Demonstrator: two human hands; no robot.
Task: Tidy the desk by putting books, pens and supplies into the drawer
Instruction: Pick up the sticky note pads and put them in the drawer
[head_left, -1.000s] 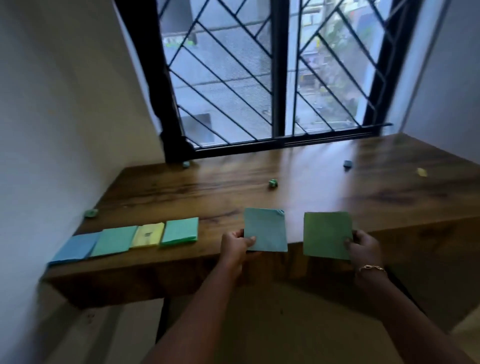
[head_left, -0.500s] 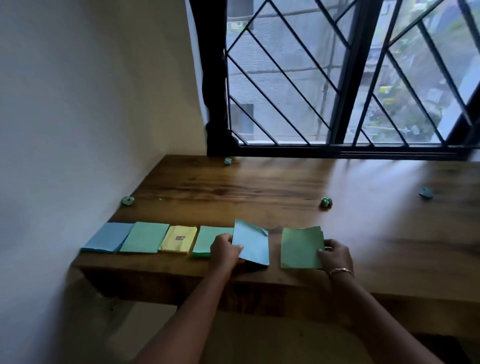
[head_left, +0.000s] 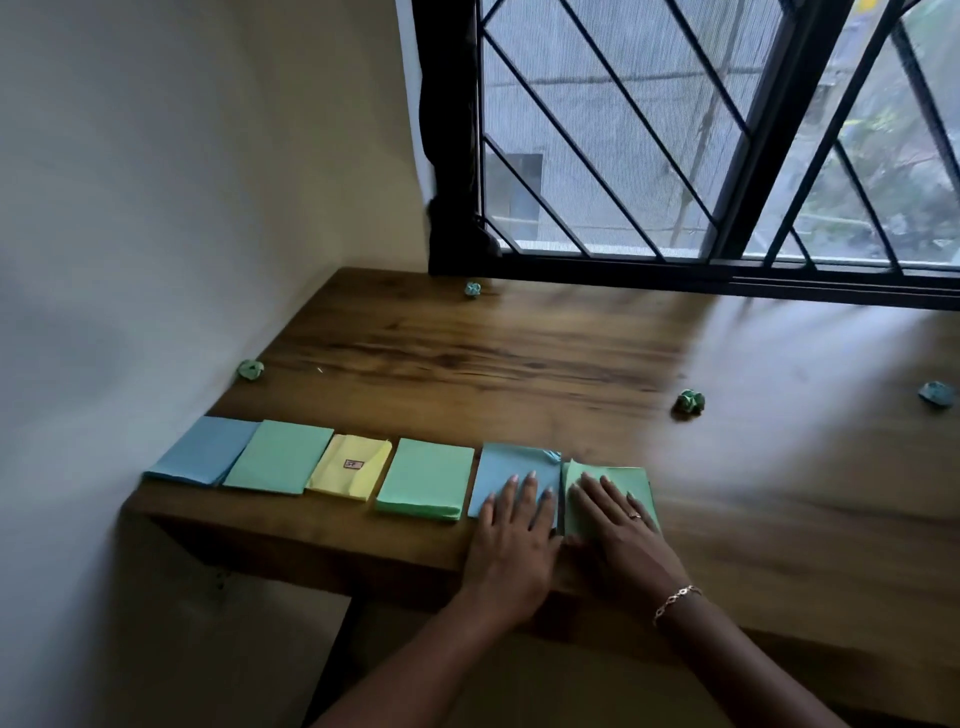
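Several flat paper pads lie in a row along the front edge of the wooden desk (head_left: 519, 364): a blue pad (head_left: 200, 451), a green pad (head_left: 280, 457), a yellow pad (head_left: 349, 467), another green pad (head_left: 426, 478), then a blue pad (head_left: 511, 462) and a light green pad (head_left: 623, 480). My left hand (head_left: 514, 525) rests flat with straight fingers on the right-hand blue pad. Beside it, my right hand (head_left: 615, 519) lies flat on the light green pad, covering its lower half. No drawer is in view.
Small crumpled paper balls are scattered on the desk: one by the window frame (head_left: 471, 289), one at the left wall (head_left: 251, 370), one mid-right (head_left: 691, 401), one far right (head_left: 937, 392). A white wall bounds the left, a barred window the back.
Both hands carried the blue and light green pads left and laid them down at the end of the row. The hands went from pinching the pads' edges to lying flat on them.
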